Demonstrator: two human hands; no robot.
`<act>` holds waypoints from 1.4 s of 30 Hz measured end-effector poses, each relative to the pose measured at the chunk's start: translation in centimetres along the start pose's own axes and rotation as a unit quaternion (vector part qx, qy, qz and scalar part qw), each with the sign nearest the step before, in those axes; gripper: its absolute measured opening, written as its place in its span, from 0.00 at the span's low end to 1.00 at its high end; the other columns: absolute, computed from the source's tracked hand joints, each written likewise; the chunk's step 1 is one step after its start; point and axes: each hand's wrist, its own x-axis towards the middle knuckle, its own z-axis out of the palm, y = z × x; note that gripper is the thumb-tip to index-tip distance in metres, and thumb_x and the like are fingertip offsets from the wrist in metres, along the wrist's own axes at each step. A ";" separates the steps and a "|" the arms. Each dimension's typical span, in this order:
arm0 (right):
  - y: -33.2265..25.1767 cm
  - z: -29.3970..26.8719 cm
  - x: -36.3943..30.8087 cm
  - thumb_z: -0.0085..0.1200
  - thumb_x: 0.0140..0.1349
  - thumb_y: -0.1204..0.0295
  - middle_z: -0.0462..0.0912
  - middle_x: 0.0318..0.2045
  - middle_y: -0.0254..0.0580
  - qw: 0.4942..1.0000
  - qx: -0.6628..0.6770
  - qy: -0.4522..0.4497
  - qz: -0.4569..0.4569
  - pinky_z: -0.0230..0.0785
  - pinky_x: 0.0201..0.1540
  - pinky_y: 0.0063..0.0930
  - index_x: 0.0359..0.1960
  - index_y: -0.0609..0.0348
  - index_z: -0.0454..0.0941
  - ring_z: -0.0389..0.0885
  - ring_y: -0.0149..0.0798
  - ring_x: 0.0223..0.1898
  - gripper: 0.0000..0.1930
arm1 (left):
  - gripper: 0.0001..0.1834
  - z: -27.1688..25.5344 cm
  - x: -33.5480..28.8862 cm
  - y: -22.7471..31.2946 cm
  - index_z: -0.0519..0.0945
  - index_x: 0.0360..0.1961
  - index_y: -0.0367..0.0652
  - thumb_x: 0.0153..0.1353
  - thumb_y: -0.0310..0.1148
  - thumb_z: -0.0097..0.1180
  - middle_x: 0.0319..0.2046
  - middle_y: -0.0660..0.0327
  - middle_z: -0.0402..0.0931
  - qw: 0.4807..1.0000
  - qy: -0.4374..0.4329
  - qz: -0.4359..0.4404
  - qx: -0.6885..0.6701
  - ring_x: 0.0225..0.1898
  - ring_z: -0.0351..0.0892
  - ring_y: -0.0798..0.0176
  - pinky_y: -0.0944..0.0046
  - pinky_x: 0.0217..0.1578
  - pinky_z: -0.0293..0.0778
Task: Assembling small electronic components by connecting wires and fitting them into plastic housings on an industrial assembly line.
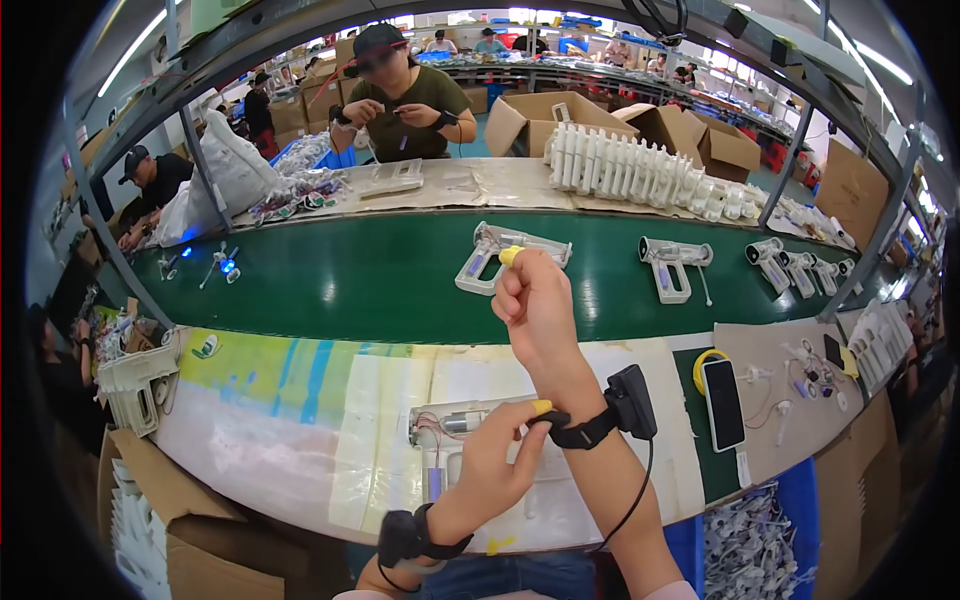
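My right hand (535, 305) is raised over the near edge of the green conveyor belt (380, 285). Its fingers are curled shut with nothing visible in them, and a yellow finger cot covers the index tip. A black wrist strap (583, 432) with a small black box (632, 400) circles my right wrist. My left hand (492, 462), its thumb in a yellow cot, pinches that strap. Under my left hand an open white gun-shaped housing (445, 430) with a motor and wires lies on the work mat (300, 420).
Several white gun-shaped housings (675, 262) ride on the belt. A phone (722, 402) and a yellow tape roll (700, 358) lie to the right. Across the belt a person (405, 95) works beside rows of white shells (620, 165) and cardboard boxes (540, 115).
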 end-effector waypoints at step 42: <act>5.9 -4.3 3.3 0.57 0.58 0.75 0.68 0.15 0.28 0.963 -0.270 0.028 -0.008 0.48 0.11 0.21 0.31 0.60 0.71 0.60 0.22 0.10 0.07 | 0.23 -0.7 0.8 -1.7 0.79 0.46 0.34 0.46 0.26 0.71 0.38 0.56 0.80 0.985 -0.090 0.099 0.112 0.25 0.81 0.61 0.65 0.27 0.77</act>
